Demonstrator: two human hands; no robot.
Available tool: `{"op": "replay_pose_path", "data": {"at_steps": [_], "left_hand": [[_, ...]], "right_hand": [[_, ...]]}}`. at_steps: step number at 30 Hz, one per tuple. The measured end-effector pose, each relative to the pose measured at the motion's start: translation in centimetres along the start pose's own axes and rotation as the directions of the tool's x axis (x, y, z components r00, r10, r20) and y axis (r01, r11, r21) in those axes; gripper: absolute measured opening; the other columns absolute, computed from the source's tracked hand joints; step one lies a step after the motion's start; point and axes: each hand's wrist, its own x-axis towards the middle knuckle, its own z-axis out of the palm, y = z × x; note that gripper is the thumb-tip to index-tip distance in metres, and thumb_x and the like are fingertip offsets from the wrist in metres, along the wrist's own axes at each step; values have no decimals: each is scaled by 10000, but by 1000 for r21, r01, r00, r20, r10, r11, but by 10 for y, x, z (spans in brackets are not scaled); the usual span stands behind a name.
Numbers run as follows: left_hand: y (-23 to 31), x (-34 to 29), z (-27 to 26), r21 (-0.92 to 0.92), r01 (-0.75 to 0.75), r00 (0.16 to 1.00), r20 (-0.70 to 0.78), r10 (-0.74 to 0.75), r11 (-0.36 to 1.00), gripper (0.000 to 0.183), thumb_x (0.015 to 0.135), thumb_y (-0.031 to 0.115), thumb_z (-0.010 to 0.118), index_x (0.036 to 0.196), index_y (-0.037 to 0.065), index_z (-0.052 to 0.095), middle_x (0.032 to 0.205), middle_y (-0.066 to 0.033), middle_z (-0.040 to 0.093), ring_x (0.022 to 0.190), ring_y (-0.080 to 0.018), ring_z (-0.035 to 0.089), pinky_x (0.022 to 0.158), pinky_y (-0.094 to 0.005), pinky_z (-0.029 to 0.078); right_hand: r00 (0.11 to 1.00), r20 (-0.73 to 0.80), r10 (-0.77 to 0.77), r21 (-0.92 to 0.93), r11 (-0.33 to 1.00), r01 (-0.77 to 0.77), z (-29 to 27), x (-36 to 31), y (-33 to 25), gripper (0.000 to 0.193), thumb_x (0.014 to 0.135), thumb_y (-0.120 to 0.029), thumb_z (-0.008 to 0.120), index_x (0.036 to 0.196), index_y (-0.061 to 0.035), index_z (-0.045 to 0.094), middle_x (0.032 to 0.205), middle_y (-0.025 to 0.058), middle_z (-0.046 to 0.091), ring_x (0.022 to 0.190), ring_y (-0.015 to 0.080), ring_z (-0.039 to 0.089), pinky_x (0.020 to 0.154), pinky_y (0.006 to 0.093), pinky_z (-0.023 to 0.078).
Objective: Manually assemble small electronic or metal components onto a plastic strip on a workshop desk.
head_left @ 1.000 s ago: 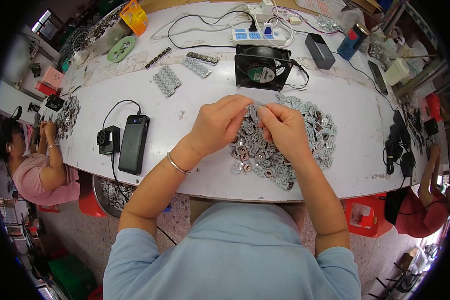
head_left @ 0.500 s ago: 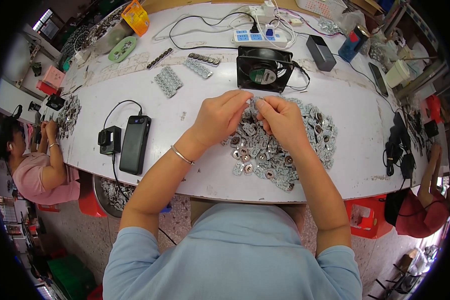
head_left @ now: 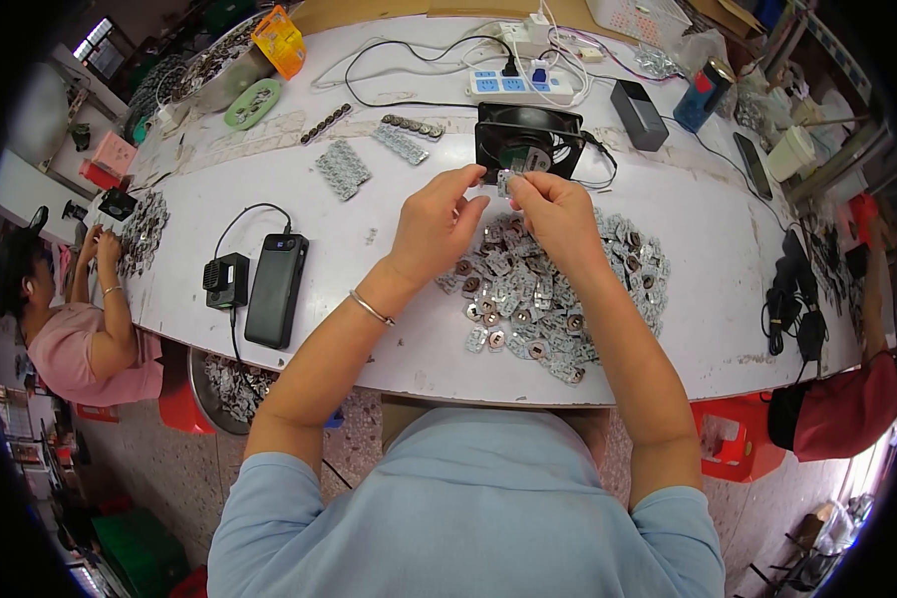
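Note:
My right hand [head_left: 560,217] pinches a small silvery metal piece [head_left: 505,183] between thumb and fingertips, raised over the table in front of the black fan. Close beside it on the left is my left hand [head_left: 431,224], its fingers bent and closed at the tips. A small dark spot shows at those fingertips, too small to name. Beneath and right of both hands spreads a heap of small silvery metal pieces [head_left: 558,294], several with round brown centres. A brown-centred piece [head_left: 495,340] lies at the heap's near left edge.
The square black fan [head_left: 530,125] stands just beyond my hands. Left lie a black power bank [head_left: 274,291] and a small black device [head_left: 226,280]. Silvery pieces in rows [head_left: 342,169] lie farther back, near a power strip [head_left: 521,86]. People work at both sides.
Both hands have risen slightly away from the heap toward the fan and moved a little apart. The small metal piece now shows in my right fingertips.

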Motion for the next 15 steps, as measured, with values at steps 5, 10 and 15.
{"op": "replay_pose_path", "data": {"at_steps": [5, 10, 15], "left_hand": [[10, -1, 2, 60, -48, 999, -4, 48, 997, 297, 811, 58, 691, 1092, 3, 612, 970, -147, 667, 666, -245, 650, 586, -315, 528], [18, -2, 3, 198, -272, 958, -40, 285, 942, 234, 812, 59, 683, 1034, 10, 625, 951, -137, 674, 705, -280, 658, 593, -337, 535], [40, -13, -3, 123, -180, 984, 16, 179, 976, 160, 827, 14, 686, 977, -16, 642, 871, -134, 678, 679, -209, 660, 585, -300, 535]], "right_hand": [[996, 51, 78, 167, 982, -86, 5, -6, -8, 219, 925, -234, 638, 835, -36, 665, 677, -30, 578, 522, 26, 454, 458, 202, 358], [993, 47, 109, 301, 946, -118, 2, -17, -13, 251, 910, -217, 633, 762, -14, 646, 614, -16, 556, 526, 47, 472, 461, 218, 366], [993, 51, 105, 253, 961, -114, -5, -37, -9, 284, 909, -201, 624, 707, -1, 610, 584, -22, 530, 508, 52, 460, 452, 239, 350]]}}
